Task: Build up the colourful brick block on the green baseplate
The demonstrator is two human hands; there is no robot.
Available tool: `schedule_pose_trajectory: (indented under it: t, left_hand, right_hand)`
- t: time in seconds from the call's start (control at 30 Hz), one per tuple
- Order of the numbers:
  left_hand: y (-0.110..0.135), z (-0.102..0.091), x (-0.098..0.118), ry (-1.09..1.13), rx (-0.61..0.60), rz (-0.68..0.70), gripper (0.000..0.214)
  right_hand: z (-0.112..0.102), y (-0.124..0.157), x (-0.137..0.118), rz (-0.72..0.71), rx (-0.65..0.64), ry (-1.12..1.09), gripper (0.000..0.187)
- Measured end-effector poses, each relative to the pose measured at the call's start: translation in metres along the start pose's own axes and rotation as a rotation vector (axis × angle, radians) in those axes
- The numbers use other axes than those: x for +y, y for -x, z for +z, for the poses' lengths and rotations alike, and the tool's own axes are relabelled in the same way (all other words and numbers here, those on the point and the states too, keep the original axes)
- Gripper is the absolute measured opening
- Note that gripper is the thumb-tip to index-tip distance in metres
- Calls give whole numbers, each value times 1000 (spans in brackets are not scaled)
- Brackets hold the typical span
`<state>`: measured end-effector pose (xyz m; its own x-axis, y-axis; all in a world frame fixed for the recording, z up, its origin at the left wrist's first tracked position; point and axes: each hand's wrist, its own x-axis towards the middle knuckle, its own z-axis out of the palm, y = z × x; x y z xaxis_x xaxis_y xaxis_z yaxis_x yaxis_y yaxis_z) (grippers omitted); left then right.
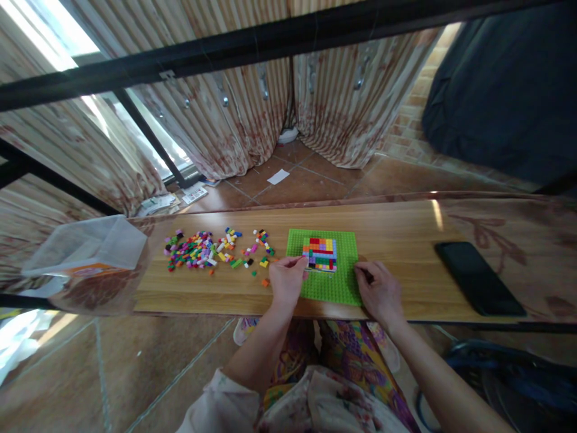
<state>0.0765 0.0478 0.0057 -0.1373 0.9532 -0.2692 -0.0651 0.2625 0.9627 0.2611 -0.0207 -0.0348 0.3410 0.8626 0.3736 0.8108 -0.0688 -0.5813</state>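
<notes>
A green studded baseplate lies on the wooden board. On it stands a low, rectangular build of toy bricks in red, orange, yellow, lilac and other colours. My left hand is at the build's lower left corner, thumb and forefinger pressed together there; whatever is between the fingertips is too small to make out. At the plate's right edge, my right hand has its fingers curled, with the fingertips against the rim. Loose toy bricks in many colours are heaped left of the plate, with smaller scattered groups nearer to it.
A wooden board forms the work surface on a cloth-covered table. A black phone rests at the right. At the left end sits a translucent plastic container. A dark metal bar crosses in front of striped curtains.
</notes>
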Motion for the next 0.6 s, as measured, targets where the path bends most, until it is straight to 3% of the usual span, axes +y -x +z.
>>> schedule_pose_trajectory:
  t: [0.13,0.3,0.4,0.6]
  left_hand:
    - [-3,0,-4,-14,-3,6,18]
    - [0,-16,-13,-153,-22,158,23]
    - [-1,-42,-11,-197,18,252,23]
    - [-30,-110,7,-459,248,375,20]
  right_hand:
    - [0,0,-1,-9,3,0,24]
    - [0,1,1,-19,-1,-24,24]
    - [1,2,4,-15,-7,-18,25]
    - [2,2,6,-21,-3,-12,25]
